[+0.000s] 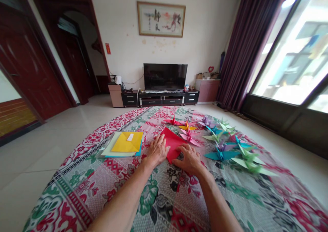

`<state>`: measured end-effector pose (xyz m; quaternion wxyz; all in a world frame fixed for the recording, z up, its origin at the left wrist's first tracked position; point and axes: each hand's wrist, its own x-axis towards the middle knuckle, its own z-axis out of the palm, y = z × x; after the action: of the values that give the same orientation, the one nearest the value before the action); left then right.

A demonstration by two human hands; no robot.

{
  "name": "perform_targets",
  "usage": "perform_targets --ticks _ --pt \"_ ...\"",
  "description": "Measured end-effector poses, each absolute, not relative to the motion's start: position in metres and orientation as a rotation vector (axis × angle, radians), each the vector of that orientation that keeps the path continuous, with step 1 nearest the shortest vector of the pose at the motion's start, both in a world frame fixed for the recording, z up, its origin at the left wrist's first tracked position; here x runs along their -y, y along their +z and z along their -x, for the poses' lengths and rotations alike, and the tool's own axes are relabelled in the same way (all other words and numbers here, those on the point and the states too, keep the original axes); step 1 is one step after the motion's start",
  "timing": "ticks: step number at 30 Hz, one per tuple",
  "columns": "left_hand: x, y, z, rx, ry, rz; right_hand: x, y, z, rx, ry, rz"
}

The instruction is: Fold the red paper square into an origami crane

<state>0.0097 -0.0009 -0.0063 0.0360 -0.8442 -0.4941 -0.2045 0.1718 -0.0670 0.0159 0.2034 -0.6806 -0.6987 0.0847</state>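
Observation:
A red sheet of paper (pixel 172 140), folded into a triangle, lies on the floral cloth (pixel 107 184) in front of me. My left hand (pixel 156 150) rests flat beside its left edge, fingers stretched out and touching the paper. My right hand (pixel 189 158) presses on the lower right part of the red paper, fingers bent down onto it. Neither hand lifts the paper off the cloth.
A stack of coloured paper sheets (pixel 125 143), yellow on top, lies to the left. Several folded paper cranes (pixel 220 154) in pink, teal, green and purple stand to the right. A TV (pixel 165 76) on a low cabinet stands at the far wall; curtains and a window are on the right.

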Motion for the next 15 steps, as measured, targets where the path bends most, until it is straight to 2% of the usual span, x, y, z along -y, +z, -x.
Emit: perform_targets --ticks 15 --pt "0.002 -0.005 -0.015 1.585 -0.595 2.594 0.074 0.026 -0.161 1.92 0.263 1.941"
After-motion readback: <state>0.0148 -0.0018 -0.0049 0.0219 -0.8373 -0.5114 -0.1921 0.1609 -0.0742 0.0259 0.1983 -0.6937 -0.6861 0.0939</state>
